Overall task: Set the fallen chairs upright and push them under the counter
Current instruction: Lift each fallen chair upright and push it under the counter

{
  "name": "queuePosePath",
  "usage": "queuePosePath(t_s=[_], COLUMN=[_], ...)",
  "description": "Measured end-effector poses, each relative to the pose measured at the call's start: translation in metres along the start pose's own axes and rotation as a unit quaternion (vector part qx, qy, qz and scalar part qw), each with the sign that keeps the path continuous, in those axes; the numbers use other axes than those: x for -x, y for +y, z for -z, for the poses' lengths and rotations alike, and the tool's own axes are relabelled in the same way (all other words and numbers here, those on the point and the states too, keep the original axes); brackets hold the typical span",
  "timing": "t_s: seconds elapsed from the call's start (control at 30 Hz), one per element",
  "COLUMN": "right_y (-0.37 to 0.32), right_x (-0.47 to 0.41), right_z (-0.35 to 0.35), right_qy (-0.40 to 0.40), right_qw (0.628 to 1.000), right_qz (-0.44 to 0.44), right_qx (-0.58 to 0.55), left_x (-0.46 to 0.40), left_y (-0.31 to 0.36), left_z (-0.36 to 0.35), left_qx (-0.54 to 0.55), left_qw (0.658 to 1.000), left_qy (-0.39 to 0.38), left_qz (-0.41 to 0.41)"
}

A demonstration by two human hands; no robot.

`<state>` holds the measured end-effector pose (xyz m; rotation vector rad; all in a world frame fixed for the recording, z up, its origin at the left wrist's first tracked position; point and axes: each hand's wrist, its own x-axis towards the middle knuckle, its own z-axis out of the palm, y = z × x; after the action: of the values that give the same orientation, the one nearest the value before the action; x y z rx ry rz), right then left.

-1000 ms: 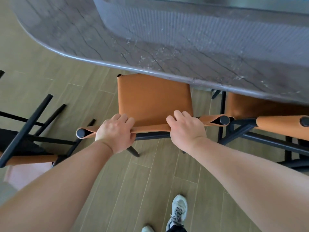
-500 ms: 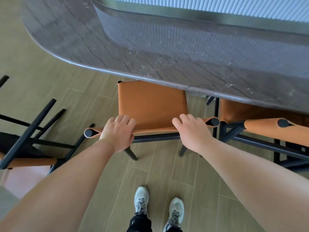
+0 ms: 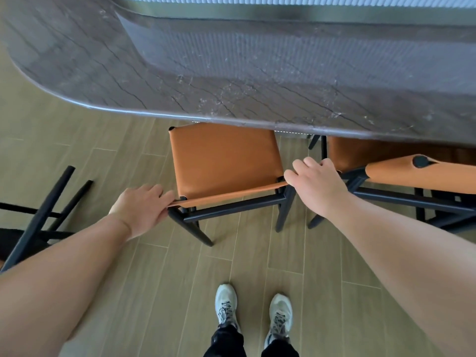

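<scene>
Whereas a second ago both hands sat close together on the middle of the backrest strap, they now rest at its two ends, and the chair stands further in, its seat front tucked beneath the tabletop edge.

Item: upright chair [image 3: 224, 158], orange seat, black frame, standing on all legs on the plank floor [image 3: 144, 279]; front of seat under the grey stone tabletop [image 3: 231, 81].
Item: left hand [image 3: 141, 207], fingers loosely bent over the left end of the backrest strap [image 3: 229, 193]; whether it clamps or merely pushes cannot be told.
Item: right hand [image 3: 318, 180], fingers curled over the strap's right end.
Item: second upright chair [image 3: 417, 173], just right, already partly under the tabletop.
Item: fallen chair [image 3: 38, 215], far left, black legs tilted up off the floor, well apart from both hands.
Item: two light sneakers [image 3: 226, 302], behind the centre chair.

Assessment: this chair's push appears nearly complete; the fallen one at left likely awaits lifting next.
</scene>
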<state>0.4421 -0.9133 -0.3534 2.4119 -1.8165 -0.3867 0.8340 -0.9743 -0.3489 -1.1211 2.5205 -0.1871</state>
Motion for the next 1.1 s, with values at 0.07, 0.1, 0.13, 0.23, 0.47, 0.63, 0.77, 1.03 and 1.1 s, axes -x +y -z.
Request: queuePosePath(t_s=[0.07,0.1,0.13,0.23,0.47,0.63,0.77,1.03,1.1], right_y=[0.001,0.002,0.003,0.007,0.022,0.039,0.048,0.028,0.024], right_x=[0.002,0.003,0.005,0.016,0.044,0.067,0.077,0.055,0.049], right_z=[0.000,0.000,0.000,-0.003,-0.008,-0.016,-0.021,-0.022,-0.022], right_qy=[0.003,0.004,0.003,-0.002,-0.006,0.029,0.045,0.035,0.043], right_qw=[1.000,1.000,1.000,1.000,0.995,0.987,0.981,0.981,0.983], right_qz=[-0.004,-0.007,-0.010,-0.020,-0.095,-0.151,-0.184,-0.185,-0.176], right_qx=[-0.002,-0.004,-0.005,-0.004,-0.020,-0.039,-0.048,-0.041,-0.037], left_x=[-0.002,-0.003,-0.004,-0.012,-0.044,-0.084,-0.115,-0.118,-0.118], left_y=[-0.002,-0.002,-0.002,-0.001,0.010,0.020,0.021,-0.010,-0.018], left_z=[0.001,0.002,0.002,0.007,0.032,0.051,0.063,0.050,0.043], left_qx=[0.001,0.007,0.016,0.011,-0.042,-0.107,-0.121,-0.114,-0.110], left_qw=[1.000,1.000,1.000,0.999,0.993,0.987,0.982,0.983,0.982], left_qy=[-0.005,-0.002,0.001,-0.013,-0.001,0.012,0.023,0.018,0.018], left_qz=[-0.004,-0.008,-0.013,-0.029,-0.107,-0.115,-0.145,-0.146,-0.150])
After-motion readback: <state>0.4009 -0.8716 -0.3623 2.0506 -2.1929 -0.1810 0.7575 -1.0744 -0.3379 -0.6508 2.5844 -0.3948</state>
